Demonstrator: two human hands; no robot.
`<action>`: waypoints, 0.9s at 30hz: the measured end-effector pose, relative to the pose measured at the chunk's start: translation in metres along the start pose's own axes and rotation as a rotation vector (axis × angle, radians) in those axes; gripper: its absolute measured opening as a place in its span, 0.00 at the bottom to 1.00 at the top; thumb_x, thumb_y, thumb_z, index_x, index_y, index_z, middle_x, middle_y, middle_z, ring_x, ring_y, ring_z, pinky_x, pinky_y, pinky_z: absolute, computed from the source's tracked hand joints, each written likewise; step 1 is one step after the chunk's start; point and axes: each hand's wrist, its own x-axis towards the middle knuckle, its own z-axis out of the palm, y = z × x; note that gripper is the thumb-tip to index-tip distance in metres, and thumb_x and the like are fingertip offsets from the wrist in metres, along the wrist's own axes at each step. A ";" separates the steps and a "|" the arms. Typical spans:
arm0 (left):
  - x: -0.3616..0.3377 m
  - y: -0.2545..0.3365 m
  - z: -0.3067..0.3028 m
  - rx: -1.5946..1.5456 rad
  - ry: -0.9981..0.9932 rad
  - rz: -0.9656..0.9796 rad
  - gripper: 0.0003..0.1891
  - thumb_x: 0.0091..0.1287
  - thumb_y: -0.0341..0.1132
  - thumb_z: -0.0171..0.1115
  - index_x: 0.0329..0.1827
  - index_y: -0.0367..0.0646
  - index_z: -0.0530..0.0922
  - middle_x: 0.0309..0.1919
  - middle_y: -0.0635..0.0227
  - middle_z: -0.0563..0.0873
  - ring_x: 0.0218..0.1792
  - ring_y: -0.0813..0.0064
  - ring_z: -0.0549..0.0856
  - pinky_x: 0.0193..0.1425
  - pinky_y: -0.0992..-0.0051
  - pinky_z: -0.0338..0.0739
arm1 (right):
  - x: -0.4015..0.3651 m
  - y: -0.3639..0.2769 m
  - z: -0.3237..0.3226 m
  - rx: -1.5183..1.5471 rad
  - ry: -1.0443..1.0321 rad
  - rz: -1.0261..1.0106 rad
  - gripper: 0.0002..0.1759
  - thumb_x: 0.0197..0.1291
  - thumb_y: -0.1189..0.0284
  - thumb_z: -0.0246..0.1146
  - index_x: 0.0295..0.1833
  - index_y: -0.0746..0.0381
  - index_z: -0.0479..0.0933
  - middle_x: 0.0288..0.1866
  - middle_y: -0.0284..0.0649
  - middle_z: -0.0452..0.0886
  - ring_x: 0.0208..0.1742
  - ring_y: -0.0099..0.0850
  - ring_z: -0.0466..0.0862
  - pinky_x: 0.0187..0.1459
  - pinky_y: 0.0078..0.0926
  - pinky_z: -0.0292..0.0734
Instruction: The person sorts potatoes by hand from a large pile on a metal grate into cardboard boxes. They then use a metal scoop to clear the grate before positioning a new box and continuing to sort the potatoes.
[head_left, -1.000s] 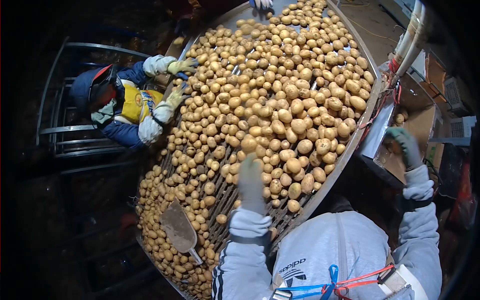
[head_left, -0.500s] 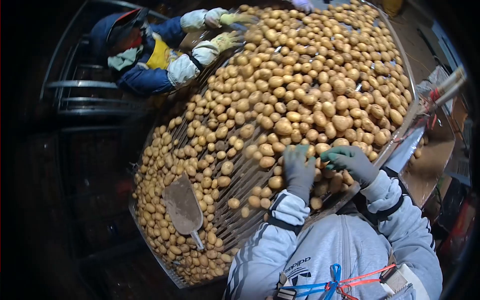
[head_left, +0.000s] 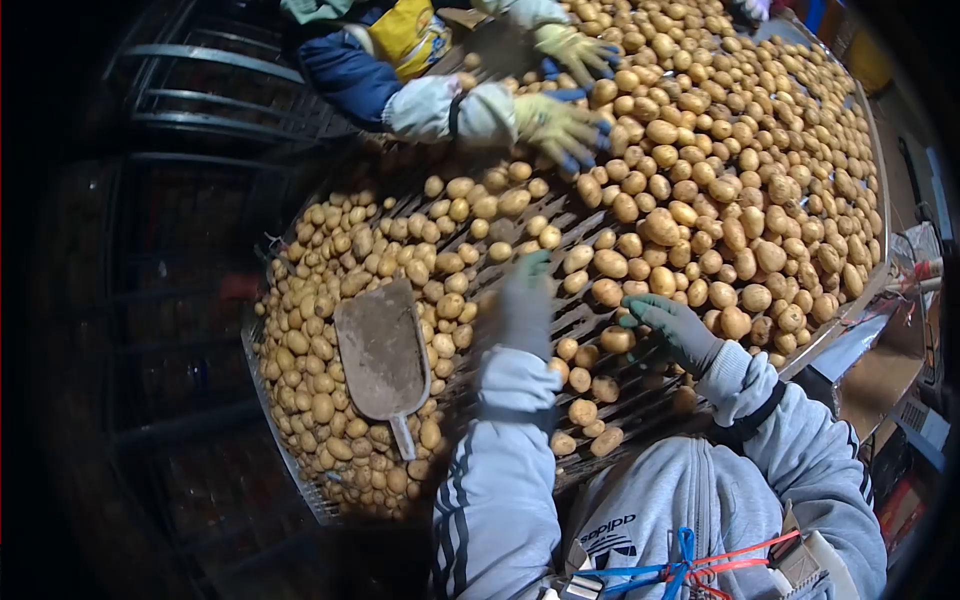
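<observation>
Head view is showing a person in a grey tracksuit top leaning over a slatted sorting surface (head_left: 650,405) that is carrying a mass of potatoes (head_left: 720,200). A dirty metal scoop (head_left: 382,350) is lying on top of the potatoes. Just right of the scoop, the gloved left hand (head_left: 525,300) is hovering over the slats, fingers pointing away. It is blurring, so how far it is opening cannot be told. Farther right of the scoop, the gloved right hand (head_left: 672,328) is curling loosely, gripping nothing, its fingertips touching one potato (head_left: 617,340). Beyond the scoop, a co-worker's gloved hands (head_left: 560,125) are working among the potatoes.
</observation>
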 end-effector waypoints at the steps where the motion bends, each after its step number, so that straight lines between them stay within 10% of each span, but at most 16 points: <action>1: -0.018 0.028 0.008 -0.133 -0.090 -0.065 0.17 0.65 0.25 0.63 0.58 0.42 0.86 0.53 0.57 0.88 0.58 0.62 0.86 0.65 0.70 0.78 | 0.004 0.000 0.012 0.084 0.010 0.038 0.32 0.75 0.54 0.64 0.76 0.60 0.70 0.62 0.40 0.82 0.49 0.31 0.87 0.45 0.33 0.88; 5: -0.048 0.030 -0.019 0.164 0.065 0.313 0.21 0.64 0.25 0.68 0.62 0.45 0.84 0.67 0.58 0.79 0.70 0.58 0.78 0.77 0.62 0.71 | 0.019 0.001 0.027 0.065 -0.007 0.116 0.35 0.74 0.53 0.64 0.78 0.59 0.67 0.62 0.40 0.81 0.49 0.35 0.87 0.45 0.38 0.89; 10: -0.016 -0.047 -0.101 0.586 0.299 -0.093 0.29 0.65 0.37 0.68 0.72 0.44 0.78 0.74 0.50 0.73 0.71 0.48 0.74 0.76 0.55 0.70 | 0.054 0.011 0.029 -0.405 -0.013 -0.223 0.26 0.72 0.64 0.68 0.70 0.63 0.78 0.59 0.40 0.86 0.56 0.22 0.84 0.61 0.24 0.79; 14: -0.011 -0.048 -0.106 0.447 0.281 -0.121 0.30 0.62 0.39 0.71 0.69 0.46 0.81 0.64 0.54 0.82 0.62 0.56 0.82 0.65 0.59 0.78 | 0.075 -0.012 0.074 -0.859 0.025 -0.415 0.33 0.66 0.56 0.70 0.73 0.59 0.76 0.65 0.49 0.85 0.63 0.46 0.86 0.66 0.38 0.79; 18: -0.031 -0.020 -0.108 -0.744 0.357 -0.576 0.18 0.66 0.45 0.70 0.52 0.43 0.86 0.31 0.63 0.86 0.22 0.75 0.81 0.20 0.79 0.69 | 0.106 0.008 0.097 -1.506 -0.028 -0.565 0.29 0.62 0.59 0.70 0.68 0.54 0.79 0.59 0.50 0.85 0.57 0.48 0.88 0.57 0.45 0.83; 21: -0.056 -0.032 -0.128 -1.364 0.309 -0.715 0.20 0.70 0.53 0.63 0.42 0.42 0.84 0.28 0.64 0.85 0.21 0.75 0.82 0.19 0.78 0.71 | 0.117 -0.003 0.093 -1.720 -0.125 -0.285 0.28 0.58 0.60 0.71 0.64 0.55 0.81 0.66 0.48 0.81 0.53 0.51 0.89 0.52 0.46 0.85; 27: -0.052 -0.067 -0.093 -0.479 0.198 -0.308 0.14 0.63 0.35 0.71 0.48 0.38 0.84 0.36 0.59 0.89 0.31 0.72 0.87 0.33 0.72 0.81 | 0.088 0.014 0.067 -1.557 -0.114 -0.478 0.23 0.55 0.60 0.72 0.55 0.57 0.82 0.47 0.45 0.85 0.51 0.48 0.88 0.50 0.45 0.83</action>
